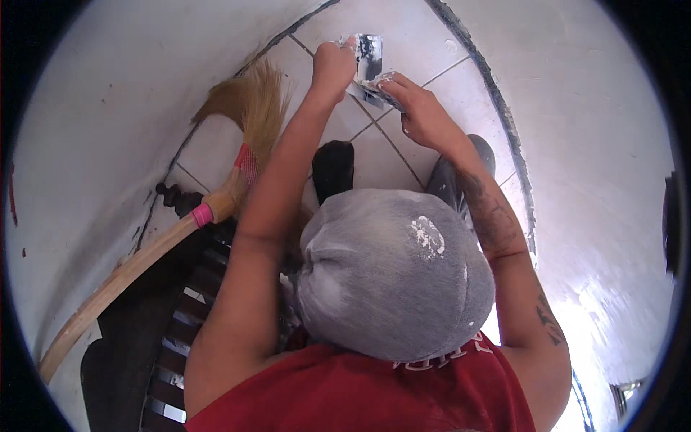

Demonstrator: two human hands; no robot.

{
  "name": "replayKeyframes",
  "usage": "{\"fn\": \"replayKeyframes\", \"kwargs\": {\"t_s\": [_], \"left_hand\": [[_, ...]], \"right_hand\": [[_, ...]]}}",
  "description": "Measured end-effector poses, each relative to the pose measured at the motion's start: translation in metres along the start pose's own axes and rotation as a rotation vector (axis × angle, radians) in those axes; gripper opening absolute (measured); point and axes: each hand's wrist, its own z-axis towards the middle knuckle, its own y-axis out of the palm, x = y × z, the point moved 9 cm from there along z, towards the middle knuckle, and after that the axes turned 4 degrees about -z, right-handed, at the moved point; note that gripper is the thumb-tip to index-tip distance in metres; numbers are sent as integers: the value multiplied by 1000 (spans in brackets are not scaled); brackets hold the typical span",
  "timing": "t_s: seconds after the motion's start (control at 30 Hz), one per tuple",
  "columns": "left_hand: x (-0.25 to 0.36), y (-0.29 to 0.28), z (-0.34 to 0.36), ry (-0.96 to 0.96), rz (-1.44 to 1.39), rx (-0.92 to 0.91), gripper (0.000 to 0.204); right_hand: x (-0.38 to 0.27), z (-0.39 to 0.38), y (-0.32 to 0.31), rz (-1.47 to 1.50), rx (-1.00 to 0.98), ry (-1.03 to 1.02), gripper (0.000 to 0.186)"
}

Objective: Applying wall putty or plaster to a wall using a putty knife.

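Above the tiled floor, my left hand (335,70) is closed around a putty knife whose wide, shiny metal blade (370,56) stands out to its right. My right hand (419,111) grips a second putty knife (373,95), partly hidden by the fingers and held against the lower end of the first blade. White paste (376,83) is smeared where the two tools meet and on the right fingers. The left tool's handle is hidden inside the fist.
A straw broom (259,108) with a wooden handle leans at the left. Below it stands a dark slatted wooden piece (188,309). Pale walls rise on both sides of the white tiled floor (389,144). A dark shoe (333,169) and a grey cap (396,270) are below my hands.
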Motion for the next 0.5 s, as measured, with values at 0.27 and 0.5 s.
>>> {"fn": "replayKeyframes", "kwargs": {"t_s": [0.27,0.5], "left_hand": [[17,-13,13,-105,-111,-129,34],[38,-4,-1,-50,-1,-140,31]], "right_hand": [[16,-12,-44,356,2,-55,51],[21,1,-34,29,152,-32,53]]}}
